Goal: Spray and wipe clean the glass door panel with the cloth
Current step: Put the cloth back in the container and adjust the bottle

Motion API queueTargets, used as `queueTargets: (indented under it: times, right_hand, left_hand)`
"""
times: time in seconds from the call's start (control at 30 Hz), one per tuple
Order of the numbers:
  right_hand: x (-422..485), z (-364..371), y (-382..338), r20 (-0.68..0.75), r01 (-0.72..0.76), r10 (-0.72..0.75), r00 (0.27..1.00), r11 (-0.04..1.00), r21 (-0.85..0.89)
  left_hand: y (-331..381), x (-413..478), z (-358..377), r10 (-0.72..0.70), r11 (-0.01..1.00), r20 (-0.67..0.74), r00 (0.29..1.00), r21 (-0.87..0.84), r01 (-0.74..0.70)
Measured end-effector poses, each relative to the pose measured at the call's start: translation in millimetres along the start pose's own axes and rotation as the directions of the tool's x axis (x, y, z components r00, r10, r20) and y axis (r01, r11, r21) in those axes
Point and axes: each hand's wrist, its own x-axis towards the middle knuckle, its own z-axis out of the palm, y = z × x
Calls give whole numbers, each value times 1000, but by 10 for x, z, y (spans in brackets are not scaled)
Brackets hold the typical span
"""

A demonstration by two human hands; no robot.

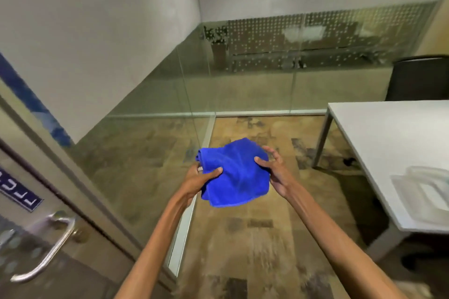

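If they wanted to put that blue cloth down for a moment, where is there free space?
The white table is bare along its near-left part, between its edge and the clear plastic item. Both hands, left hand and right hand, hold the blue cloth.

A white table (388,143) is seen at the right on patterned floor (255,250), with clear plastic trays (422,192) laid on it
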Motion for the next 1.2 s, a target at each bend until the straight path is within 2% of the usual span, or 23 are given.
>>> queueTargets:
  times: [0.07, 0.17, 0.33, 0.43, 0.53, 0.63, 0.8, 0.87, 1.03, 1.13, 1.2]
  right_hand:
    - [-1, -165, -126, -59, 60, -63, 996, 997, -53]
    - [-43, -375, -276, -90, 137, -147, 985, 984, -111]
    - [-155, -702, -426, -151, 199, -247, 957, 940, -275]
    - [-260, -903, -458, -210, 194, -307, 928, 882, -430]
    - [-391, -1130, -475, -273, 187, -370, 888, 833, -520]
    - [-537, -1383, -520, -350, 161, -415, 840, 806, -569]
    - [-730, -1845, -642, -412, 112, -522, 747, 709, -696]
    - [-801, -2045, -711, -430, 78, -549, 716, 676, -733]
    - [-978, -2583, -938, -419, -24, -592, 688, 558, -829]
    - [-1117, -2952, -1137, -442, -102, -585, 680, 521, -847]
    - [-1225, -3213, -1290, -451, -141, -576, 682, 501, -854]
  left_hand:
    - [12, 182, 124, -44, 996, -65, 997, -75, 39]
    - [14, 432, 290, 16, 997, -94, 995, -70, -23]
    - [-48, 657, 624, 169, 986, 82, 982, -30, -167]
    - [-59, 697, 886, 265, 961, 205, 942, 26, -276]
    - [-72, 734, 1143, 298, 922, 378, 877, 125, -367]
    - [-85, 782, 1474, 304, 866, 467, 830, 228, -445]
    - [-127, 767, 2124, 329, 814, 443, 834, 316, -488]
    - [-129, 779, 2390, 355, 781, 461, 814, 332, -528]
    - [-123, 731, 3106, 386, 712, 474, 792, 392, -582]
    - [-171, 703, 3570, 381, 655, 471, 796, 469, -592]
    - [-188, 699, 3856, 388, 619, 506, 770, 476, -624]
